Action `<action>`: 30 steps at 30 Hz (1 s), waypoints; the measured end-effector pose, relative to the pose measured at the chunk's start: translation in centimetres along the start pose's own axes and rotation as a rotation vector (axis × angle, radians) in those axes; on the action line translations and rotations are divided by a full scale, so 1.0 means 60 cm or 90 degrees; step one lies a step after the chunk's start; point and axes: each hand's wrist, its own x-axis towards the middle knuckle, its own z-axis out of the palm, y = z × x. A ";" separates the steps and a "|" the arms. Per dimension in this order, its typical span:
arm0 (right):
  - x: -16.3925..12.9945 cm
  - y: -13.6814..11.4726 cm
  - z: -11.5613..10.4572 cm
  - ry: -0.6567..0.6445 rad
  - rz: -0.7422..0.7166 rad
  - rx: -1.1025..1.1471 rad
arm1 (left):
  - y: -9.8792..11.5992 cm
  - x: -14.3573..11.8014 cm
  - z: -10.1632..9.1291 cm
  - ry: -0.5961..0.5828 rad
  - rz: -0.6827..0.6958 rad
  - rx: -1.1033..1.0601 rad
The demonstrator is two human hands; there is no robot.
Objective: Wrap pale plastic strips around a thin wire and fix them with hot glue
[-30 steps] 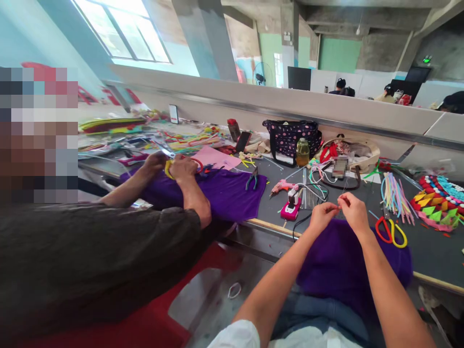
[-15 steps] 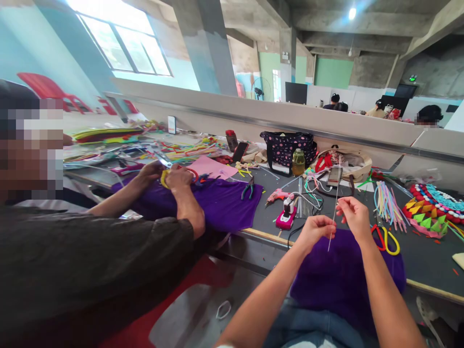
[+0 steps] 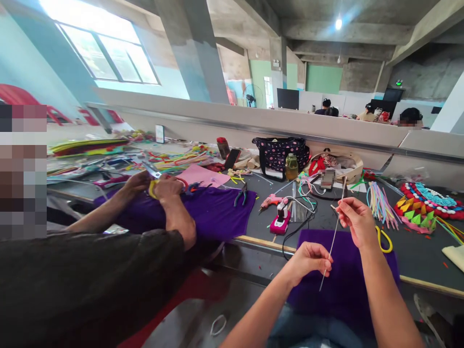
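Note:
A thin, straight pale rod slants upward over a purple cloth that covers my lap and the table edge. Near its lower end, my left hand pinches it between thumb and fingers. Higher up, my right hand is closed with its fingertips at the rod. A small pale tip sticks out to the left of those fingertips; what it belongs to I cannot make out. Yellow-handled scissors lie partly hidden behind my right wrist.
On the left, a co-worker's hands hold scissors over another purple cloth. A pink glue gun, a pink power socket, pliers and a bottle stand or lie ahead. Pastel stems are bundled at right.
My left hand has slid down toward the rod's lower end, so my hands are farther apart. The view has turned slightly right. The co-worker's hands still hold the scissors.

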 end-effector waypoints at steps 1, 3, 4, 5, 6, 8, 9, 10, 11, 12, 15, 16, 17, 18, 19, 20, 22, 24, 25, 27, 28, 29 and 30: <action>-0.004 0.000 0.001 0.000 0.006 0.005 | 0.003 -0.003 0.003 0.000 0.003 0.002; -0.010 0.000 0.002 0.004 0.013 0.012 | 0.011 -0.010 0.009 0.013 0.023 0.002; -0.014 0.001 0.002 0.005 0.015 0.014 | 0.015 -0.014 0.012 0.025 0.039 -0.001; -0.017 0.002 0.002 0.003 0.017 0.014 | 0.019 -0.017 0.015 0.036 0.056 -0.004; -0.019 0.003 0.001 -0.001 0.019 0.013 | 0.022 -0.019 0.017 0.044 0.069 -0.008; -0.022 0.004 -0.002 -0.013 0.022 0.006 | 0.025 -0.023 0.020 0.049 0.080 -0.013; -0.023 0.004 -0.004 -0.019 0.024 0.003 | 0.025 -0.025 0.020 0.050 0.077 -0.014; -0.023 0.004 -0.007 -0.021 0.023 0.001 | 0.024 -0.026 0.020 0.051 0.072 -0.014; -0.023 0.004 -0.009 -0.019 0.021 0.003 | 0.022 -0.027 0.019 0.053 0.066 -0.014; -0.022 0.004 -0.012 -0.012 0.017 0.009 | 0.020 -0.027 0.018 0.054 0.059 -0.014; -0.020 0.005 -0.018 0.013 0.011 0.024 | 0.014 -0.027 0.017 0.050 0.037 -0.010; -0.019 0.006 -0.019 0.019 0.010 0.025 | 0.012 -0.027 0.017 0.046 0.029 -0.008; -0.019 0.007 -0.019 0.024 0.010 0.023 | 0.011 -0.027 0.018 0.043 0.023 -0.007; -0.019 0.008 -0.020 0.029 0.008 0.019 | 0.010 -0.027 0.018 0.040 0.019 -0.007; -0.020 0.009 -0.020 0.032 0.006 0.015 | 0.010 -0.027 0.019 0.039 0.015 -0.008; -0.021 0.009 -0.020 0.033 0.004 0.009 | 0.009 -0.027 0.019 0.037 0.013 -0.010; -0.021 0.008 -0.021 0.025 0.009 -0.002 | 0.008 -0.028 0.019 0.036 0.007 -0.016; -0.020 0.006 -0.023 0.010 0.023 -0.003 | 0.007 -0.029 0.017 0.030 -0.003 -0.024; -0.019 0.004 -0.025 0.006 0.030 -0.001 | 0.006 -0.030 0.015 0.025 -0.010 -0.025; -0.015 0.002 -0.029 0.013 0.034 0.008 | 0.004 -0.031 0.013 0.014 -0.020 -0.023; -0.013 0.001 -0.031 0.025 0.029 0.011 | 0.004 -0.031 0.012 0.011 -0.023 -0.021; -0.011 0.001 -0.033 0.037 0.023 0.013 | 0.003 -0.032 0.011 0.009 -0.023 -0.020; -0.010 0.001 -0.034 0.049 0.017 0.014 | 0.002 -0.032 0.011 0.007 -0.023 -0.020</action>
